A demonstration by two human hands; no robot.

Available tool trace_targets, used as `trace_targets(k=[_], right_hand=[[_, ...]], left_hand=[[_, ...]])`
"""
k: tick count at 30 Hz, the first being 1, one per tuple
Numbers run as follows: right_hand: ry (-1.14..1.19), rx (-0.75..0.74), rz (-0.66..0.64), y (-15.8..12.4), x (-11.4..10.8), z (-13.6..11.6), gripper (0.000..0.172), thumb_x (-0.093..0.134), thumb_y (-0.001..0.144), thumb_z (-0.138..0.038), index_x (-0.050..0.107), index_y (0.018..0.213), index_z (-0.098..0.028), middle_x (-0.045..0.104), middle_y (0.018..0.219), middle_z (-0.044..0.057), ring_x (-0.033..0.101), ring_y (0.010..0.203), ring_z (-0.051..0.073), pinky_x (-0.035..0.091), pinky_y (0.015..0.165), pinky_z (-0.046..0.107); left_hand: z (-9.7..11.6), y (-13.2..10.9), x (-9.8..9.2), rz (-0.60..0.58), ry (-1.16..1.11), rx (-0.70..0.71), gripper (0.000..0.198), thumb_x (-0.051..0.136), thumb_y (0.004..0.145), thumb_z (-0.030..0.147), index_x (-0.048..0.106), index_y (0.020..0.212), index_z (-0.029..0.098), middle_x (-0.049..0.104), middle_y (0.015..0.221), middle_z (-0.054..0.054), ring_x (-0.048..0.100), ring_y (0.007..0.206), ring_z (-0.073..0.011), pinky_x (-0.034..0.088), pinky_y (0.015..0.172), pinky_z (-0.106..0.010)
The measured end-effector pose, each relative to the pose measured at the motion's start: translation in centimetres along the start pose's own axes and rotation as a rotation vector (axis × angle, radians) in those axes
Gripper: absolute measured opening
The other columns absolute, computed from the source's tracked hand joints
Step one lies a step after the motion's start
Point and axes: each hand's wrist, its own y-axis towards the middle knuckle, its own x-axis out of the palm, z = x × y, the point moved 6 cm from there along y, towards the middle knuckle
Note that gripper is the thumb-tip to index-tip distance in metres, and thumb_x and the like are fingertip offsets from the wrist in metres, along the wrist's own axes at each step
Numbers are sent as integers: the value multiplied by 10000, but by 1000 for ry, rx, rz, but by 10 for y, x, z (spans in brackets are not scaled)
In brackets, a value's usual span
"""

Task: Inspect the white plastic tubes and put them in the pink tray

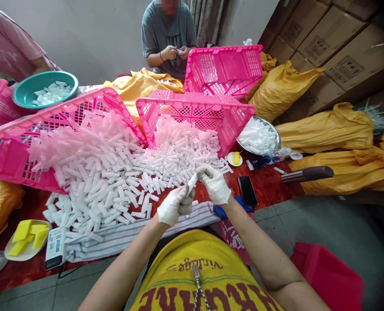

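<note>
Both my hands wear white gloves and meet over the table's near edge. My left hand [175, 205] and my right hand [215, 183] are closed on the two ends of one small white plastic tube [192, 180]. Just beyond them lies a big heap of the same white tubes [114, 181], spilling from two tipped pink baskets, one on the left [33, 142] and one in the middle [195, 112]. A striped grey cloth [130, 233] lies under my wrists.
A person in a grey shirt [169, 32] sits opposite, handling a piece. Around are a teal bowl [44, 86], a metal bowl of tubes [259, 136], a third pink basket [224, 69], a black phone [247, 190], yellow sacks [334, 129], cardboard boxes [337, 39], and a dish of yellow pieces [26, 239].
</note>
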Motion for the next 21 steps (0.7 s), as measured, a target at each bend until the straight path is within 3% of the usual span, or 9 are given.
trace_targets(k=[3, 4, 6, 8, 10, 12, 15, 18, 21], right_hand=[[30, -70, -86, -4, 0, -10, 226, 574, 790, -423, 583, 756, -200, 547, 815, 8, 511, 744, 129, 442, 681, 239], [18, -87, -111, -6, 1, -12, 227, 556, 809, -422, 593, 765, -202, 554, 842, 14, 518, 774, 136, 447, 720, 253], [-15, -104, -129, -12, 3, -11, 239, 514, 840, -424, 608, 800, -207, 570, 891, 29, 532, 847, 153, 445, 803, 284], [-75, -39, -90, -17, 2, 0, 261, 477, 854, -434, 603, 852, -205, 590, 918, 40, 547, 895, 164, 439, 854, 296], [-217, 136, -46, -25, -6, 23, 273, 449, 853, -433, 584, 881, -197, 615, 906, 39, 575, 875, 165, 457, 825, 279], [-397, 333, 5, -37, -29, 51, 253, 435, 843, -408, 563, 856, -190, 632, 867, 38, 597, 818, 165, 472, 758, 260], [-630, 555, 122, -64, -94, 86, 158, 495, 786, -335, 543, 793, -184, 628, 763, 55, 602, 751, 196, 463, 715, 299], [-853, 790, 184, -94, -162, 115, 128, 610, 636, -177, 565, 756, -165, 584, 602, 65, 597, 670, 259, 442, 700, 398], [-970, 868, 174, -102, -184, 140, 201, 648, 588, -119, 603, 779, -163, 598, 623, 88, 610, 705, 296, 426, 713, 433]], left_hand=[[0, -8, 17, -354, -313, -231, 392, 453, 830, 544, 499, 798, 156, 125, 548, 99, 49, 381, -25, 202, 369, -169], [3, -10, 21, -405, -381, -263, 376, 456, 836, 529, 492, 802, 156, 112, 554, 99, 39, 383, -23, 199, 370, -163], [6, -9, 24, -389, -386, -227, 376, 469, 830, 531, 483, 790, 157, 111, 552, 100, 48, 380, -20, 178, 370, -156], [2, -2, 26, -306, -223, -137, 412, 459, 821, 567, 496, 799, 157, 166, 534, 97, 113, 366, -21, 174, 371, -157], [-10, 8, 20, -165, 183, -62, 470, 387, 836, 599, 543, 824, 156, 307, 517, 65, 272, 362, -45, 247, 384, -173], [-24, 20, 2, 8, 640, -43, 466, 401, 835, 582, 593, 820, 158, 483, 569, -5, 474, 456, -103, 369, 463, -215], [-36, 37, -47, 260, 983, -66, 263, 576, 779, 421, 619, 783, 161, 616, 719, -89, 612, 716, -214, 442, 661, -295], [-30, 52, -104, 491, 1137, -87, 188, 528, 804, 284, 609, 903, 146, 637, 877, -159, 604, 873, -278, 424, 771, -362], [-16, 72, -136, 601, 1258, -63, 250, 448, 837, 239, 573, 1023, 130, 614, 1001, -188, 575, 962, -291, 412, 819, -378]])
